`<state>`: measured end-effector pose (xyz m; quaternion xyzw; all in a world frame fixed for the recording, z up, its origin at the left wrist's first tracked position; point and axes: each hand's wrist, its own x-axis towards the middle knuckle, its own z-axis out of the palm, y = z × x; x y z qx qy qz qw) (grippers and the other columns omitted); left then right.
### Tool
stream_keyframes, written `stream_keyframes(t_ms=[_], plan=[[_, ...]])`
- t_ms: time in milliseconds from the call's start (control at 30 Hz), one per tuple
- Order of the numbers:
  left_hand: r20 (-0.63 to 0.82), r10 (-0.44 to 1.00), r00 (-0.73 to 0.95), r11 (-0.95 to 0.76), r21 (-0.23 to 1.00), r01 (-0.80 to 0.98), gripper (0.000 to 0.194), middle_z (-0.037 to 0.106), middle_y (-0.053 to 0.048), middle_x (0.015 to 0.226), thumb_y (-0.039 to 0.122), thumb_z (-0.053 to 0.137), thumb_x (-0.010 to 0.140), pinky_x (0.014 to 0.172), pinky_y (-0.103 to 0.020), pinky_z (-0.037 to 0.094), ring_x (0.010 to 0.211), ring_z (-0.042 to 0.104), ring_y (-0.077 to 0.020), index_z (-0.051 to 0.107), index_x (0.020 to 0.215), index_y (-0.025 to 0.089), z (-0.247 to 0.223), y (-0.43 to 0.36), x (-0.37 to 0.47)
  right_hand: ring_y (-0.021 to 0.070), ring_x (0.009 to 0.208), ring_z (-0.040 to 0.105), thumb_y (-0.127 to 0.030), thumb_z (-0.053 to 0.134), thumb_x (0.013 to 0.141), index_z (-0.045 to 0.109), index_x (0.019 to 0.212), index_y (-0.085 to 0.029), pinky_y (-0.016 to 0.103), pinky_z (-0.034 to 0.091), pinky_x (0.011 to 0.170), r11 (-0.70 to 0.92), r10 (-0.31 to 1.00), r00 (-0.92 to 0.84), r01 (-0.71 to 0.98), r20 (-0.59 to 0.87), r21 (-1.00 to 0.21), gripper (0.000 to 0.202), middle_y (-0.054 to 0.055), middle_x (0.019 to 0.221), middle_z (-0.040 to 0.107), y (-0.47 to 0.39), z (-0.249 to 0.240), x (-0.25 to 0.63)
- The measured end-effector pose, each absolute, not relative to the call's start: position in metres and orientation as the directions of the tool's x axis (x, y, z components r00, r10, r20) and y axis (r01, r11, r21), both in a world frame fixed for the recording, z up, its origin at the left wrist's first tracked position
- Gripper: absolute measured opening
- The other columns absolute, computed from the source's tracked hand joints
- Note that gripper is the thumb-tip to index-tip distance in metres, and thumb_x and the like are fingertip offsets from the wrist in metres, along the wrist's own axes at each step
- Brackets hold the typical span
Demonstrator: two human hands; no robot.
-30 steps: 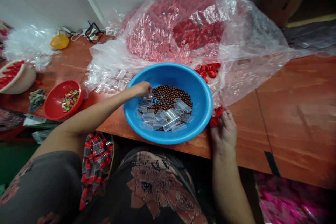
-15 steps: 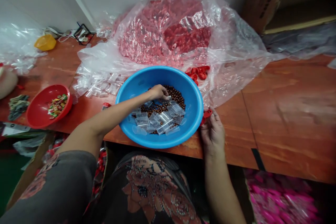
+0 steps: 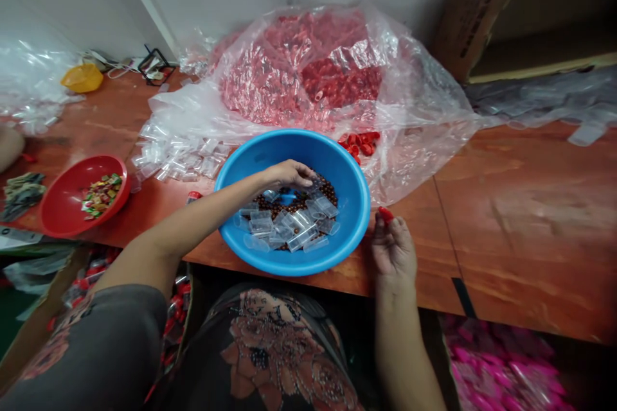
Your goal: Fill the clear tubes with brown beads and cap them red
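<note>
My left hand (image 3: 292, 173) reaches into a blue basin (image 3: 359, 225), its fingers closed on a small clear plastic container (image 3: 317, 183) that is partly hidden and hard to see. Under that hand lie brown beads (image 3: 330, 191), and more clear flat containers (image 3: 299, 221) are scattered over them, nearer to me. Just outside the basin's right side, my right hand (image 3: 396, 250) pinches a small red cap (image 3: 385, 214) between thumb and fingers, palm turned up. Several loose red caps (image 3: 362, 142) lie behind the basin.
A big clear bag of red caps (image 3: 294, 70) lies behind the basin. Clear containers (image 3: 180, 151) are heaped to its left, near a red bowl (image 3: 53, 205) of wrapped pieces. Boxes of red-capped containers (image 3: 176, 314) and pink items (image 3: 501, 366) stand below the table edge (image 3: 530, 308).
The view has shifted slightly. The red cap in my right hand has turned and now points up at the fingertips. My left hand stays inside the basin, with its fingers slightly shifted.
</note>
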<state>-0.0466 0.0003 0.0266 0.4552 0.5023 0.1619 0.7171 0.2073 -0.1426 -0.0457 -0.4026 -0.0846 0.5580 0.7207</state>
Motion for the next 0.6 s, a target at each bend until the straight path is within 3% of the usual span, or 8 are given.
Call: stream_keyframes(t_ms=[267,400,600], plan=[[-0.359,0.694,0.624,0.563,0.810,-0.161,0.037,0.072,-0.006,0.098,0.003,0.079,0.063,0.091,-0.036,0.052,0.089,0.068,-0.0148,0.068,0.096,0.014,0.077,-0.050,-0.071,0.0081,0.081,0.075,-0.018,0.087,0.060,0.074,0.087,-0.023,0.010,0.059,0.070,0.097,0.925,0.322,-0.713,-0.202,-0.695,0.030,-0.003,0.087,0.079,-0.141,0.003,0.205],[-0.282,0.762,0.583,0.500,0.828,-0.252,0.037,0.072,-0.008,0.099,0.005,0.081,0.063,0.090,-0.036,0.051,0.090,0.067,-0.0155,0.068,0.096,0.014,0.085,-0.073,-0.077,0.0075,0.083,0.074,-0.020,0.085,0.063,0.076,0.096,-0.022,0.008,0.058,0.070,0.067,0.967,0.232,-0.641,-0.109,-0.764,0.034,0.000,0.096,0.079,-0.137,0.030,0.188],[-0.200,0.845,0.496,0.388,0.867,-0.312,0.043,0.072,-0.007,0.104,0.011,0.083,0.062,0.087,-0.031,0.049,0.092,0.065,-0.0152,0.071,0.104,0.015,0.084,-0.091,-0.082,0.0082,0.074,0.069,-0.029,0.080,0.073,0.076,0.103,-0.029,0.018,0.056,0.061,0.010,0.995,0.095,-0.430,-0.034,-0.903,0.030,0.000,0.108,0.076,-0.127,0.062,0.147]])
